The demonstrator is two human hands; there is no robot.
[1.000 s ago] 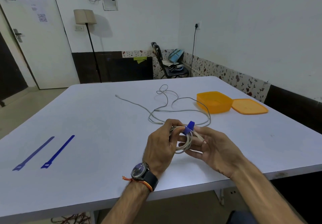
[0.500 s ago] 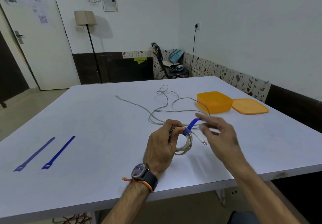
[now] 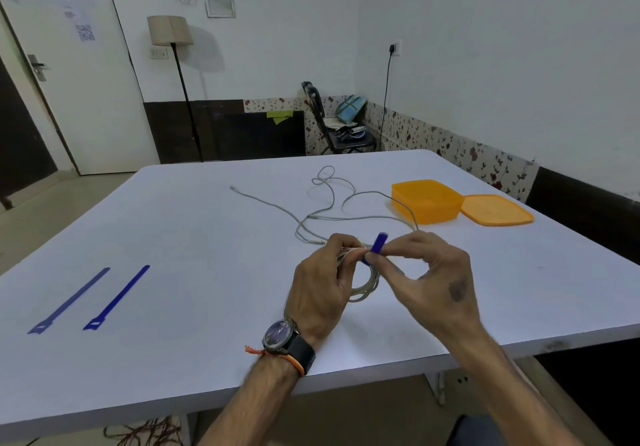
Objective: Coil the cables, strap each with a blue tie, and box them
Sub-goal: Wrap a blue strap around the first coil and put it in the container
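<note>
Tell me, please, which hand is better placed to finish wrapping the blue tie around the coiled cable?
The right hand: its fingertips already pinch the free end of the blue tie at the top of the coiled cable. The left hand is busy gripping the coil and should keep steadying it.

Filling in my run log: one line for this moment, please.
step: strapping | left hand: holds coiled cable | right hand: pinches blue tie | box: open

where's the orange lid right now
In the head view the lid lies flat on the table's far right, touching the right side of the open orange box.
</note>
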